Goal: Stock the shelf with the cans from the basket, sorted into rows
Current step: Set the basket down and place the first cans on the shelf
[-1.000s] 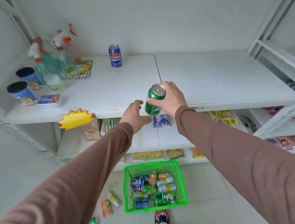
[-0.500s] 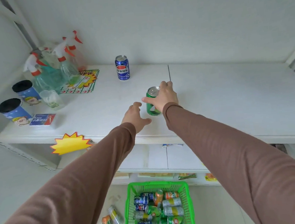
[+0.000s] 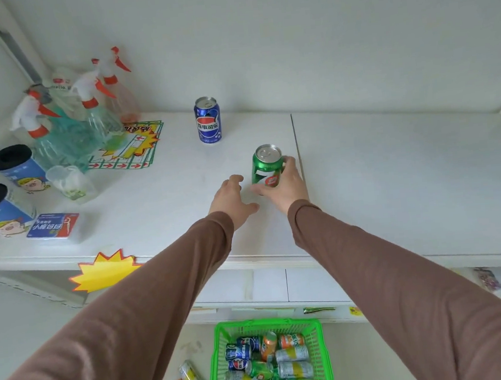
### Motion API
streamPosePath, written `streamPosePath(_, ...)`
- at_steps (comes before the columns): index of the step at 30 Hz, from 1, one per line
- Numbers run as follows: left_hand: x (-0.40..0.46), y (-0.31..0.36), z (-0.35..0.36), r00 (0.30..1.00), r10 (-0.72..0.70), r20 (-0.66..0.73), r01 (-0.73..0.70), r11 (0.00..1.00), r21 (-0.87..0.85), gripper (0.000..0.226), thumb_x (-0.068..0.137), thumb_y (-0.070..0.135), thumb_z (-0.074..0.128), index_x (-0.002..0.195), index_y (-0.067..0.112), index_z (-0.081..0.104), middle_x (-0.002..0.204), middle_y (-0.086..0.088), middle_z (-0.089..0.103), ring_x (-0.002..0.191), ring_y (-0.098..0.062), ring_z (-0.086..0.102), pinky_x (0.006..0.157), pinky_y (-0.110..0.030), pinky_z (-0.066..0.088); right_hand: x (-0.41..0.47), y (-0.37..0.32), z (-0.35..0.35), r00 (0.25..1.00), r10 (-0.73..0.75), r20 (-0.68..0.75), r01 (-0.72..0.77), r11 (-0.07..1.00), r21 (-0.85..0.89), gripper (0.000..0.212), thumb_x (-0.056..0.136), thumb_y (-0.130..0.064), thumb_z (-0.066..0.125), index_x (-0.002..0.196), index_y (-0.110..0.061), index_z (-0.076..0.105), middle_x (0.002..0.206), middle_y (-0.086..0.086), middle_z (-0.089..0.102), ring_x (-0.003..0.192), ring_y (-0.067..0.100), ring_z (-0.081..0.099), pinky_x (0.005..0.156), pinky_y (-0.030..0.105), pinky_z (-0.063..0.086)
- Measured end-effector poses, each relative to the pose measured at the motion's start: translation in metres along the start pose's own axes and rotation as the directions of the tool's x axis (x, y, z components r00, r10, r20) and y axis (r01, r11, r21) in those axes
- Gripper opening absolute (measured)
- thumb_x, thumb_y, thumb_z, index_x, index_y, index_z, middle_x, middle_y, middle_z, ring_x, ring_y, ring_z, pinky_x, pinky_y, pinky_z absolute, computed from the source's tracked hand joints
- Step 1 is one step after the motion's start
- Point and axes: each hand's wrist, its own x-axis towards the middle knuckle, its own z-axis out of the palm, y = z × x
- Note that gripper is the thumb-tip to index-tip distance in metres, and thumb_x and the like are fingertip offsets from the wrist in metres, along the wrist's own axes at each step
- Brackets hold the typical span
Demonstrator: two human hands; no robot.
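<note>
- The green 7-Up can point(image 3: 267, 166) is standing upright on the white shelf point(image 3: 393, 177), long axis vertical, pull-tab top facing up and its logo facing the camera, just left of the seam between the shelf boards.
- The right hand point(image 3: 285, 186) is wrapping its fingers point(image 3: 288, 163) round the can's right side and base; it looks to be setting the can down.
- The left hand point(image 3: 231, 198) is hovering just beside it, fingers relaxed and holding nothing.
- A blue Pepsi can point(image 3: 208, 120) is standing upright nearer the back wall, apart from the green one.
- Judging by this, the placing step is in hand; next comes letting go and reaching into the green basket point(image 3: 316, 329), where more cans are lying.
</note>
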Motion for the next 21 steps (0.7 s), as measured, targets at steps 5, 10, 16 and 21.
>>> streamPosePath(5, 0.016, -0.003, 0.003, 0.999, 0.021, -0.032, -0.02, 1.0, 0.015, 0.068, 0.077, 0.025, 0.074, 0.136, 0.017, 0.042, 0.127, -0.008, 0.054, 0.114, -0.027, 0.055, 0.099, -0.039, 0.046, 0.009, 0.015, 0.008, 1.0, -0.014, 0.001, 0.014, 0.999, -0.04, 0.061, 0.072, -0.031, 0.085, 0.12, -0.015, 0.05, 0.116, 0.003, 0.066, 0.104, 0.025, 0.063, 0.085, 0.031, 0.048)
streamPosePath(10, 0.047, 0.003, 0.001, 0.997, 0.033, -0.076, -0.031, 0.999, 0.027, 0.064, 0.078, 0.024, 0.072, 0.135, 0.017, 0.044, 0.127, -0.007, 0.054, 0.113, -0.026, 0.054, 0.098, -0.039, 0.046, 0.044, 0.007, 0.02, 1.0, -0.009, -0.02, 0.008, 0.998, -0.057, 0.057, 0.072, -0.031, 0.086, 0.115, -0.014, 0.051, 0.113, 0.004, 0.068, 0.103, 0.027, 0.065, 0.086, 0.034, 0.05)
streamPosePath(16, 0.097, 0.008, -0.005, 0.992, 0.016, -0.125, -0.005, 0.996, 0.091, 0.064, 0.079, 0.022, 0.07, 0.137, 0.017, 0.043, 0.13, -0.007, 0.053, 0.119, -0.026, 0.051, 0.101, -0.038, 0.045, 0.111, -0.008, 0.034, 0.999, 0.015, -0.033, -0.018, 0.996, -0.09, 0.06, 0.072, -0.034, 0.085, 0.117, -0.015, 0.051, 0.115, 0.005, 0.069, 0.106, 0.028, 0.065, 0.087, 0.033, 0.048)
streamPosePath(21, 0.13, 0.013, -0.009, 0.991, 0.007, -0.136, 0.011, 0.991, 0.133, 0.064, 0.081, 0.021, 0.069, 0.138, 0.016, 0.041, 0.133, -0.008, 0.052, 0.122, -0.026, 0.049, 0.102, -0.039, 0.045, 0.153, -0.019, 0.042, 0.999, 0.027, -0.023, -0.03, 0.993, -0.117, 0.061, 0.074, -0.035, 0.084, 0.119, -0.013, 0.05, 0.116, 0.007, 0.067, 0.108, 0.03, 0.064, 0.089, 0.035, 0.048)
